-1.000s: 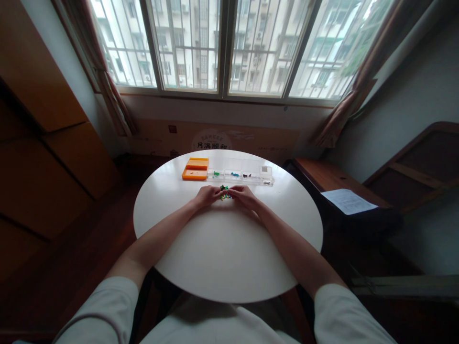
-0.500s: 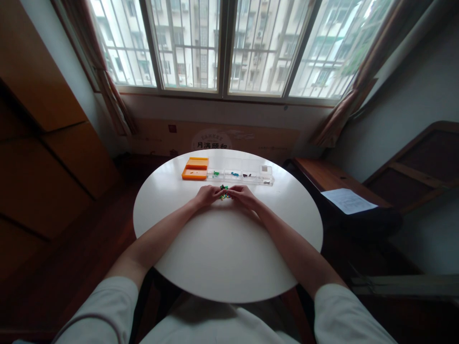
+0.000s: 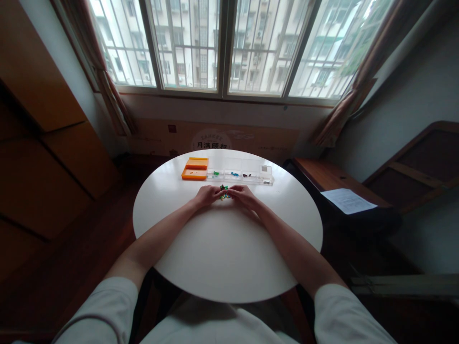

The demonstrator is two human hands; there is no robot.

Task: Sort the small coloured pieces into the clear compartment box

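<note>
Above the far half of the round white table, my left hand [image 3: 207, 195] and my right hand [image 3: 243, 195] meet nearly fingertip to fingertip. Both have their fingers drawn together in a pinch. Between and under them lies a cluster of tiny coloured pieces [image 3: 224, 196], green, yellow and dark, too small to name. What each hand grips is hidden by the fingers. Just beyond stands an open orange box [image 3: 194, 176] with a few tiny bits in it. To its right is a row of clear plastic boxes [image 3: 251, 180] with small green, blue and dark pieces inside.
The round white table [image 3: 229, 258] fills the middle of the view. At the right, a sheet of paper [image 3: 347, 200] lies by a brown wooden bench [image 3: 319, 174]. A large flat carton [image 3: 265, 136] leans under the barred window. Wooden cabinets [image 3: 68, 153] stand at the left.
Hardly anything differs. Both hands stay over the coloured pieces, with only a very slight shift at the fingertips.
</note>
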